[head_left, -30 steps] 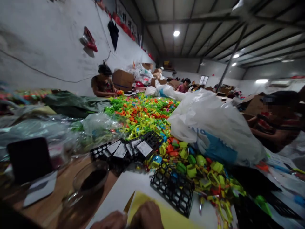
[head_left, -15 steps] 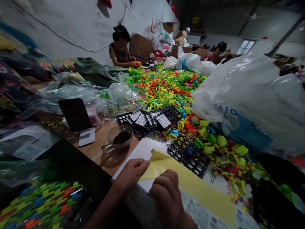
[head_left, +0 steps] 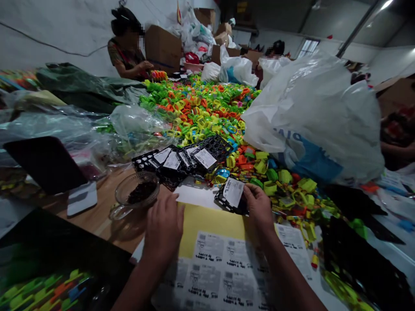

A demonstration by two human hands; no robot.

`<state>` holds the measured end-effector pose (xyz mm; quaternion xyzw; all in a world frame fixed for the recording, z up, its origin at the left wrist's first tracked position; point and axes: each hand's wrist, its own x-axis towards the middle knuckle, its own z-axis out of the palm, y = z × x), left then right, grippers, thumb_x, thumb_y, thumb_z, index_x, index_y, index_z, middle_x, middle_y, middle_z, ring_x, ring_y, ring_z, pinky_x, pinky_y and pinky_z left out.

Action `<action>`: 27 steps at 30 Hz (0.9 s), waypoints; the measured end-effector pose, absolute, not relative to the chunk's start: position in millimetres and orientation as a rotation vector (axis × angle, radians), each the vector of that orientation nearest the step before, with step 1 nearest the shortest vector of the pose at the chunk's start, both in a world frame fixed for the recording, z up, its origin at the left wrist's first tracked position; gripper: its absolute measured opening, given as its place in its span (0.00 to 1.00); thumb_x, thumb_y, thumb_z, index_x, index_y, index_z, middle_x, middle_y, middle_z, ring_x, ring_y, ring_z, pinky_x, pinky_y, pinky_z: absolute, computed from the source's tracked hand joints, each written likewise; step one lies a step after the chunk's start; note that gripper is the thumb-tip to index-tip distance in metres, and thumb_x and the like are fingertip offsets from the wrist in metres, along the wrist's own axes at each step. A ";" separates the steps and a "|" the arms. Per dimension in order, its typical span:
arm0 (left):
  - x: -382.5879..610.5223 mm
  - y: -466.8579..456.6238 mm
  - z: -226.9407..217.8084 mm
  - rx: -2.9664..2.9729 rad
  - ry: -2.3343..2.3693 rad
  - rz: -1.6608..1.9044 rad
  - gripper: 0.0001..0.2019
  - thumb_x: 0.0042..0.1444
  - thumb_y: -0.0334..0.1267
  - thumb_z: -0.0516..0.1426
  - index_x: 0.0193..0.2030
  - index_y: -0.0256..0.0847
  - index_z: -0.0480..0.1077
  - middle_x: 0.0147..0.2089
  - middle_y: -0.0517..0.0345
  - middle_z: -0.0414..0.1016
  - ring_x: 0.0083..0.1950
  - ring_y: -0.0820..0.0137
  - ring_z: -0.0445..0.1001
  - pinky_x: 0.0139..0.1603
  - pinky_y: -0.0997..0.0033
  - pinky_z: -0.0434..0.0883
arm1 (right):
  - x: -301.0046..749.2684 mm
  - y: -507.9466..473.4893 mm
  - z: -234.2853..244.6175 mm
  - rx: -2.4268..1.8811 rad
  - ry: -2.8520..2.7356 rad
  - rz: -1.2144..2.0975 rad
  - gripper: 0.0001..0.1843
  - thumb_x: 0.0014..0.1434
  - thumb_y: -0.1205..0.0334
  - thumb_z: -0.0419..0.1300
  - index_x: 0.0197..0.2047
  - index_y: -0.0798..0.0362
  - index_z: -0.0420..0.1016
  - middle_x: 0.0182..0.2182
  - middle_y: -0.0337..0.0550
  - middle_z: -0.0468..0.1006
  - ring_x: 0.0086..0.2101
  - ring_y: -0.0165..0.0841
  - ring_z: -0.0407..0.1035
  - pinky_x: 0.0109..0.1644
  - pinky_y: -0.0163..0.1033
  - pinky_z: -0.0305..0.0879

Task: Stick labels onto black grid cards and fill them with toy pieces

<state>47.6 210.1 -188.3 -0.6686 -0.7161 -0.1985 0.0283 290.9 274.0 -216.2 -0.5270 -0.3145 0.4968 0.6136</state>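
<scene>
My left hand [head_left: 164, 226] lies flat, fingers stretched, on the top edge of a yellow-backed sheet of printed labels [head_left: 223, 268]. My right hand [head_left: 259, 207] is closed on a black plastic grid tray [head_left: 227, 201], pressing a white label [head_left: 234, 191] onto it. Behind it stands a row of black grid trays with labels [head_left: 188, 160], leaning one on another.
A glass bowl [head_left: 136, 194] with dark contents sits left of my hands, and a phone on a stand [head_left: 48, 166] further left. Several colourful plastic pieces [head_left: 201, 112] cover the table. A big white bag [head_left: 317, 121] stands on the right. Other people work at the far end.
The view has dropped towards the table. The yellow backing was being peeled with both hands; now my right hand has a label on a black tray and my left lies flat on the sheet.
</scene>
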 end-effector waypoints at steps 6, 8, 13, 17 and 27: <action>114.4 238.6 -196.2 -2.514 -1.609 -0.786 0.21 0.65 0.39 0.50 0.61 0.32 0.62 0.63 0.42 0.68 0.64 0.59 0.65 0.63 0.55 0.66 | 287.9 279.2 -236.9 -1.202 -0.667 1.141 0.26 0.43 0.47 0.71 0.40 0.53 0.72 0.34 0.41 0.80 0.33 0.33 0.75 0.41 0.41 0.73; 132.3 248.8 -204.5 -2.639 -1.466 -0.675 0.27 0.63 0.42 0.53 0.65 0.31 0.57 0.69 0.42 0.60 0.69 0.57 0.58 0.67 0.53 0.62 | 289.2 280.1 -238.8 -1.233 -0.702 1.114 0.25 0.43 0.46 0.70 0.39 0.53 0.72 0.33 0.40 0.80 0.32 0.33 0.74 0.41 0.41 0.72; 150.7 265.6 -240.3 -2.783 -1.370 -0.463 0.33 0.62 0.51 0.51 0.68 0.34 0.54 0.71 0.44 0.53 0.73 0.57 0.50 0.71 0.52 0.56 | 295.9 285.0 -244.1 -1.305 -0.812 1.061 0.22 0.45 0.48 0.68 0.39 0.54 0.73 0.34 0.43 0.79 0.35 0.35 0.74 0.44 0.42 0.71; 149.6 264.8 -263.5 -2.799 -1.432 -0.391 0.34 0.62 0.54 0.51 0.68 0.34 0.53 0.72 0.42 0.51 0.73 0.55 0.48 0.71 0.48 0.55 | 304.7 285.6 -245.9 -1.399 -0.926 0.963 0.22 0.48 0.49 0.66 0.42 0.53 0.72 0.38 0.46 0.78 0.39 0.39 0.72 0.49 0.47 0.68; 145.8 258.3 -262.7 -2.885 -1.431 -0.508 0.30 0.58 0.52 0.56 0.67 0.53 0.57 0.72 0.43 0.50 0.73 0.51 0.48 0.68 0.33 0.51 | 329.4 306.5 -238.0 -1.790 -1.669 0.270 0.13 0.60 0.54 0.57 0.42 0.53 0.76 0.40 0.49 0.78 0.45 0.44 0.67 0.55 0.54 0.57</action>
